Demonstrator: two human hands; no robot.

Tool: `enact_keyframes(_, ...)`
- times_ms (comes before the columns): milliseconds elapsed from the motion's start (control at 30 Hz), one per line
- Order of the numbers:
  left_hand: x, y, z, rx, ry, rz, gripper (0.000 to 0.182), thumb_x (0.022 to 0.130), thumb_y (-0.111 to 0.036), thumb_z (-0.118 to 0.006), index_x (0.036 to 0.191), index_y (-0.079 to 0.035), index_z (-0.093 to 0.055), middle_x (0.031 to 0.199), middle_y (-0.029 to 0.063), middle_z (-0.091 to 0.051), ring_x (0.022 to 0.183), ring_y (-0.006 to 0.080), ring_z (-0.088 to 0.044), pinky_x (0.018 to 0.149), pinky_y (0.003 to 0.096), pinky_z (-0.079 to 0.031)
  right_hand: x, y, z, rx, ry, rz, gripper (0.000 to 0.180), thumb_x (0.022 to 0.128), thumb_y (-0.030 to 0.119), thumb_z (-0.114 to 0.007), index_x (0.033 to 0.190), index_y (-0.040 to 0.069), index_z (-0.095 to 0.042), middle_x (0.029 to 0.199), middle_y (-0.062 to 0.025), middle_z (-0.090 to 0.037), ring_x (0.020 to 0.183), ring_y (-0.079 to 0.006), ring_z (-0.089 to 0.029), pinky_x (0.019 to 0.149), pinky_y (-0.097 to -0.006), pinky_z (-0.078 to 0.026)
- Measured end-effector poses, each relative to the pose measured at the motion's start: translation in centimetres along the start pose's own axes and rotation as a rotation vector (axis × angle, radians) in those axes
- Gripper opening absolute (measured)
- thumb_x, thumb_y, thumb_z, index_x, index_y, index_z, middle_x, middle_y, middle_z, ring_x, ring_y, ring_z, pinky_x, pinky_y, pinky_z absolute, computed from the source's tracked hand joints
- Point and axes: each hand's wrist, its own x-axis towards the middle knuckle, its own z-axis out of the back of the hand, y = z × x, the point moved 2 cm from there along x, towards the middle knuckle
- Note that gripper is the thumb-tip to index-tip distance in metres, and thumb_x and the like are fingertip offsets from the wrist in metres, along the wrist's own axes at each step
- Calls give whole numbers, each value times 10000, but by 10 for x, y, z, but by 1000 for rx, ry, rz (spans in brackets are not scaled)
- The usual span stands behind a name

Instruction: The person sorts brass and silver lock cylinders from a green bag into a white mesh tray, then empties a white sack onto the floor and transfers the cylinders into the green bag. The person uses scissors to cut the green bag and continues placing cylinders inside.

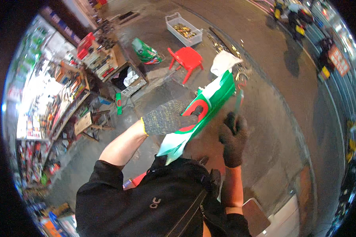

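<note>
My left hand [170,118], in a grey knit glove with a yellow cuff edge, grips a long green and white plastic bag [219,93] with a red printed ring. The bag slants across in front of my chest, its white lower end pointing towards me. Held upright in my right hand [234,139], in a dark glove, is a knife [239,102] with its blurred blade pointing away from me. The blade is apart from the bag, to its right. Beyond the bag's far end appears a crumpled white cloth or sack [225,62]; whether they touch, I cannot tell.
A small red plastic chair [188,59] stands ahead, near a white crate [192,41] of brass-coloured parts. Another green bag [145,51] lies on the floor. Cluttered workbenches [106,66] and a wooden stool [83,123] are at left. Brass pieces [216,44] lie beyond the cloth.
</note>
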Motion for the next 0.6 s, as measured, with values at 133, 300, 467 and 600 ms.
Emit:
enact_keyframes(133, 24, -1, -12, -91, 73, -109, 315, 901, -264, -745, 1127, -51, -695, 883, 40, -684, 831, 108, -602, 772, 319, -516, 12, -14, -28, 122, 13, -164, 435, 820, 162, -824, 1179, 37, -613, 961, -24, -643, 892, -149, -596, 790, -297, -518)
enact_keyframes(300, 53, 28, -13, -75, 33, -89, 272, 849, -176, -748, 1083, -46, -698, 909, 21, -665, 831, 105, -585, 779, 305, -506, 16, -43, -29, 182, 75, -456, 481, 873, 274, -766, 1221, -9, -591, 876, -31, -640, 615, -96, -561, 545, -255, -462)
enact_keyframes(467, 63, 60, -21, -181, 45, 33, 268, 870, -176, -710, 1096, -33, -694, 940, 49, -700, 834, 134, -630, 785, 338, -520, 4, -64, -20, 125, -13, -402, 329, 881, 207, -730, 1115, -7, -643, 885, -36, -662, 629, -90, -564, 536, -269, -467)
enact_keyframes(600, 63, 65, 7, 205, -275, 98, 281, 897, -212, -691, 1109, -28, -687, 908, 106, -711, 799, 194, -662, 742, 372, -523, -4, -80, 17, -10, -285, -350, 248, 873, 123, -691, 1085, -2, -659, 811, -27, -654, 603, -90, -558, 525, -271, -461)
